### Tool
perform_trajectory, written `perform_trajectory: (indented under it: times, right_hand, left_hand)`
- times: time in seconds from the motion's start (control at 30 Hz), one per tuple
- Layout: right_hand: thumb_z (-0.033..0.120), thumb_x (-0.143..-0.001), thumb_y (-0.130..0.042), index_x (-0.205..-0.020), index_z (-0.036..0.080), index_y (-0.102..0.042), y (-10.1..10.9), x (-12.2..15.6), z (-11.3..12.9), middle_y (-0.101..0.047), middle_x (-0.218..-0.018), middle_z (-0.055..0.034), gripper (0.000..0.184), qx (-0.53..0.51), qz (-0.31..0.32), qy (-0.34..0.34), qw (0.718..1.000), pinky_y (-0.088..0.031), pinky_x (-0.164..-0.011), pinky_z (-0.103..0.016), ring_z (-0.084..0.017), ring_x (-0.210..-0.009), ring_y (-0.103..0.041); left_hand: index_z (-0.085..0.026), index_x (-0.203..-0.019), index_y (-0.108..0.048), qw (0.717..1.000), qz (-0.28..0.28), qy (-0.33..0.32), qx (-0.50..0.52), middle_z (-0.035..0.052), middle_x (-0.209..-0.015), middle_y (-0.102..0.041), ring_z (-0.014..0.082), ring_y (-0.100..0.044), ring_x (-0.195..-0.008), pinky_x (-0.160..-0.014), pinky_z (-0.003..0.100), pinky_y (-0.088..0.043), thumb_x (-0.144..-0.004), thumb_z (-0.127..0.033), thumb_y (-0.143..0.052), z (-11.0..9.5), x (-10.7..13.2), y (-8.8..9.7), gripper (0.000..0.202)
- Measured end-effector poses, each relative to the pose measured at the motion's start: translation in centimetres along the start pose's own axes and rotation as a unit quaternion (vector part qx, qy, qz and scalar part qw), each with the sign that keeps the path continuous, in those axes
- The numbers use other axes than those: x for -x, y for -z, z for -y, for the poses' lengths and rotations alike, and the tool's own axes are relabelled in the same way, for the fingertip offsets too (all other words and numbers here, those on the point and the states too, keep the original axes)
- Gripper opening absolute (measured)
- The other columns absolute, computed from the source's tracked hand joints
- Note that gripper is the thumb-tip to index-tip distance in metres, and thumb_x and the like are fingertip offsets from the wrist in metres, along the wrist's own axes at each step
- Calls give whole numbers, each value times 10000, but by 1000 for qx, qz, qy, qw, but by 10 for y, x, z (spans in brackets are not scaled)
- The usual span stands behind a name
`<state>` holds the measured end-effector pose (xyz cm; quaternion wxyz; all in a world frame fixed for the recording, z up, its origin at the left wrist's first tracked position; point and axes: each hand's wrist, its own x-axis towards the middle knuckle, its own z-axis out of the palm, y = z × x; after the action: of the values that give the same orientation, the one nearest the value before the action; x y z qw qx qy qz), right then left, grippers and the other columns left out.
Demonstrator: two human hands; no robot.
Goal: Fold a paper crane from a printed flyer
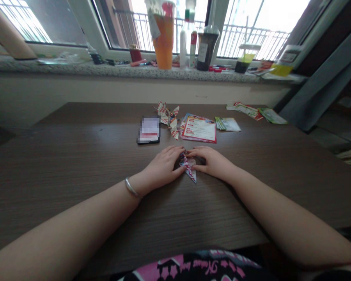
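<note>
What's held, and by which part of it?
The folded paper: left hand on its left side, right hand on its right, fingers toward the far end. Near tip is free. Pinched or pressed down: can't tell.

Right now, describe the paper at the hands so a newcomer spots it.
On the brown table, find the left hand and right hand. Between them, the folded paper tapers toward the camera; both hands touch it, not the folded shapes beyond.

Worn are a silver bangle (131,188) and a pink-printed, apparently black top (197,269).
</note>
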<state>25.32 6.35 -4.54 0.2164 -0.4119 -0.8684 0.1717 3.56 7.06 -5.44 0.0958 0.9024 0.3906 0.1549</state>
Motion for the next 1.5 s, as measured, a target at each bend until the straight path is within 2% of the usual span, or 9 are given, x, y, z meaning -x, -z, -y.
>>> perform_trajectory:
  times: [0.13, 0.33, 0.5, 0.7, 0.97, 1.23, 1.33, 1.5]
  right_hand:
    - [267, -791, -670, -1119, 242, -645, -1, 1, 1, -622, -1239, -64, 329, -21, 3, -20, 1000, -388, -1045, -444, -230, -1246, -489]
    - [240, -810, -636, -1153, 218, -632, -3, 2, 0, -611, -1247, -96, 345, -10, 1, -20, 1000, -383, -1051, -445, -235, -1265, -470]
    - [268, -846, -588, -1168, 194, -626, -4, 1, 3, -607, -1254, -92, 333, 32, -7, 22, 999, -373, -1055, -453, -230, -1204, -516]
    - [387, -814, -629, -1167, 167, -630, -5, 3, 7, -589, -1268, -122, 416, 57, -7, 14, 998, -400, -1027, -443, -260, -1189, -517]
    - [392, -806, -633, -1126, 153, -635, -5, 3, 6, -591, -1254, -129, 400, 49, -12, 10, 999, -408, -1019, -432, -258, -1172, -528]
    - [238, -815, -622, -966, 188, -682, -3, 2, 4, -658, -1152, -93, 170, -19, -50, 15, 998, -455, -963, -388, -211, -1088, -594]
    - [185, -797, -618, -960, 198, -676, -3, 2, 5, -688, -1092, -75, 174, -41, -89, 17, 995, -470, -943, -379, -197, -1039, -623]
    - [119, -781, -591, -964, 201, -665, -1, 2, 6, -704, -1032, -53, 215, -37, -127, 38, 990, -476, -930, -366, -183, -999, -629]
  left_hand:
    - [-135, -1345, -425, 1000, 3, 23, -13, 140, -1486, -345, 282, -281, -1381, -1131, 458, -249, -892, -513, -427, -1, 1, 1, 589]
    - [-159, -1322, -447, 1000, 1, 18, -9, 138, -1383, -451, 289, -365, -1315, -1097, 449, -295, -870, -515, -463, 0, 0, 0, 575]
    - [-208, -1263, -501, 999, -13, 25, 27, 104, -1165, -515, 263, -496, -1107, -972, 415, -409, -815, -517, -551, 0, 0, 2, 547]
    - [-212, -1107, -594, 998, -15, 26, 60, 82, -1069, -525, 258, -500, -1048, -938, 408, -416, -766, -508, -622, 2, -2, 3, 452]
    - [-179, -1024, -574, 996, -27, 9, 89, 74, -1012, -584, 238, -537, -969, -872, 394, -451, -765, -390, -649, 3, -5, 5, 342]
    - [-181, -966, -589, 973, -67, 32, 218, 29, -943, -648, 166, -604, -880, -827, 317, -489, -837, -201, -530, -1, -7, 7, 143]
    - [-173, -993, -588, 962, -92, 37, 253, 30, -946, -657, 155, -615, -882, -823, 300, -498, -845, -177, -518, -2, -7, 7, 164]
    - [-175, -986, -618, 964, -130, 9, 231, 40, -956, -660, 162, -611, -905, -835, 313, -491, -856, -165, -526, -1, -7, 7, 159]
